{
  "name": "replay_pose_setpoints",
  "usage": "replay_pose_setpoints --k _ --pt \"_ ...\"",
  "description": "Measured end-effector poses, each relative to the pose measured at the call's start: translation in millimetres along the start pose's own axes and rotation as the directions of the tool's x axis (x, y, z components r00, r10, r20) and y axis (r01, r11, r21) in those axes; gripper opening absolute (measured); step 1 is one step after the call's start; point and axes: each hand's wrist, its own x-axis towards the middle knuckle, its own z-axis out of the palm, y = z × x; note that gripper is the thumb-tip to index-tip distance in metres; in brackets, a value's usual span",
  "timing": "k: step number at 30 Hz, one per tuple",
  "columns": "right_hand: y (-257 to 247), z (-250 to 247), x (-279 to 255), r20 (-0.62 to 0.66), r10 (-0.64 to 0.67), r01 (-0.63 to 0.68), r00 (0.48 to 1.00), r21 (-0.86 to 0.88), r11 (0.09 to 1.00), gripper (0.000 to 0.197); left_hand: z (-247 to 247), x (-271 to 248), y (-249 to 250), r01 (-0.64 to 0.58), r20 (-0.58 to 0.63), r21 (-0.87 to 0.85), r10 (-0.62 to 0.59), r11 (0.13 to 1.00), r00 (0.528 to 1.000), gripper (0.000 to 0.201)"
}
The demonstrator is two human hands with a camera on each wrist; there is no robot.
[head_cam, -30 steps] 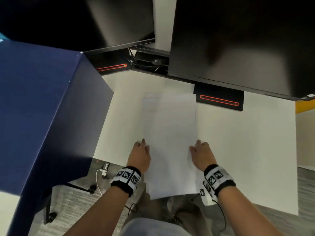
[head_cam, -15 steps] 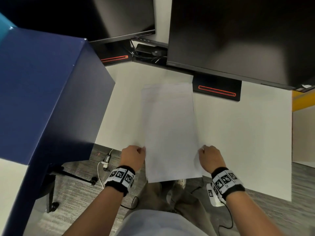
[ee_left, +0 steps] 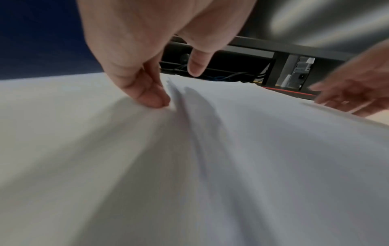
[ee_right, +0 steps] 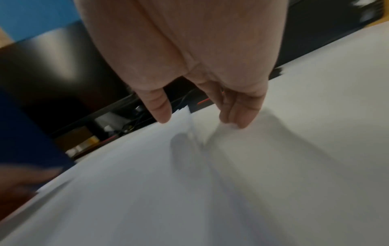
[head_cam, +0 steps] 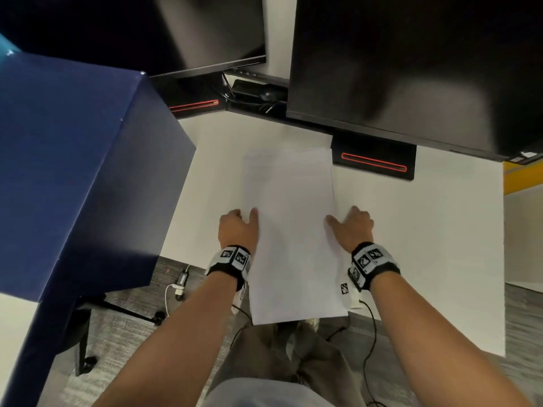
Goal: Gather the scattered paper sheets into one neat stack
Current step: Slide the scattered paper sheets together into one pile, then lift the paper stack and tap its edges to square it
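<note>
One paper stack (head_cam: 291, 230), sheet count unclear; two hands (head_cam: 239, 230); two monitors (head_cam: 411, 63); one desk (head_cam: 426, 245); one blue partition (head_cam: 73, 171).

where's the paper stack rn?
Head view: paper stack lies mid-desk, overhanging the near edge, between the left hand and right hand, below the right monitor.

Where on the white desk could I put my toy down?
Bare desk lies right of the right hand, below the monitor base. A narrow strip lies between the blue partition and the paper stack. The middle is crowded: stack, both hands, left hand.
</note>
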Motion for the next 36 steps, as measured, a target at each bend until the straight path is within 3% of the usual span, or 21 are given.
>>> replay_pose_setpoints --k 4,7,9,11,14,16,17,18,20,22,25,28,33,35,36 --pt "-51.9 18.0 6.6 0.020 0.056 -0.056 0.998 0.037 0.998 0.091 35.7 -1.1 36.6 0.052 0.035 0.225 -0.061 0.973 0.998 0.101" --pt "-58.7 15.5 24.0 0.092 0.136 -0.151 0.987 0.188 0.970 0.091 33.9 6.0 41.1 0.123 0.070 0.166 -0.136 0.978 0.988 0.101" --pt "-51.8 8.3 29.1 0.184 0.083 -0.121 0.979 0.208 0.971 0.086 28.7 20.2 32.8 0.141 0.115 0.051 -0.146 0.989 0.983 0.093" --pt "-46.4 5.0 25.9 0.192 0.010 -0.057 0.981 0.239 0.969 0.078 21.8 31.5 24.4 0.160 0.180 -0.024 -0.154 0.987 0.972 0.085" --pt "-34.3 7.3 18.6 0.141 -0.130 0.058 0.981 0.427 0.903 0.043 12.9 36.2 10.7 0.092 0.243 0.059 -0.104 0.994 0.964 0.078" --pt "-25.3 6.0 11.9 0.161 -0.186 0.073 0.969 0.536 0.841 0.037 7.5 32.0 4.0 -0.005 0.188 0.118 -0.017 0.993 0.982 0.075" --pt "-20.1 3.8 7.0 0.174 -0.206 0.071 0.963 0.572 0.817 0.039 3.7 27.5 0.2 -0.041 0.189 0.040 0.033 0.998 0.981 0.071" --pt "-15.5 0.5 1.7 0.166 -0.233 0.090 0.958 0.600 0.795 0.040 0.0 23.1 -4.8 -0.028 0.234 -0.145 0.062 0.989 0.970 0.062" --pt "-10.6 -11.7 -11.4 0.121 -0.293 0.150 0.948 0.644 0.750 0.036 -16.4 7.3 -4.1 0.100 0.405 -0.460 0.108 0.882 0.908 0.041" --pt "-8.8 -28.7 -24.9 0.065 -0.344 0.214 0.937 0.673 0.709 0.033 -35.1 -6.8 2.4 0.128 0.486 -0.558 0.198 0.820 0.851 0.044" --pt "-14.3 -61.0 -46.0 -0.068 -0.386 0.312 0.920 0.724 0.615 0.028 -67.6 -25.6 35.8 -0.141 0.318 -0.541 0.357 0.829 0.878 0.043" --pt "-24.9 -98.7 -69.4 -0.227 -0.388 0.405 0.893 0.780 0.477 0.026 -96.2 -47.9 82.1 -0.322 0.134 -0.630 0.507 0.707 0.852 0.008" --pt "-30.1 -137.5 -94.6 -0.495 -0.396 0.630 0.774 0.671 0.392 0.021 -113.8 -66.8 127.9 -0.531 -0.038 -0.657 0.680 0.535 0.732 0.028" --pt "-25.5 -139.6 -92.3 -0.515 -0.381 0.638 0.768 0.668 0.383 0.021 -113.2 -70.0 133.3 -0.581 -0.055 -0.631 0.718 0.514 0.694 0.035" --pt "-22.8 -139.5 -91.2 -0.510 -0.383 0.635 0.770 0.670 0.385 0.023 -111.7 -70.0 134.3 -0.576 -0.049 -0.631 0.715 0.519 0.698 0.038"
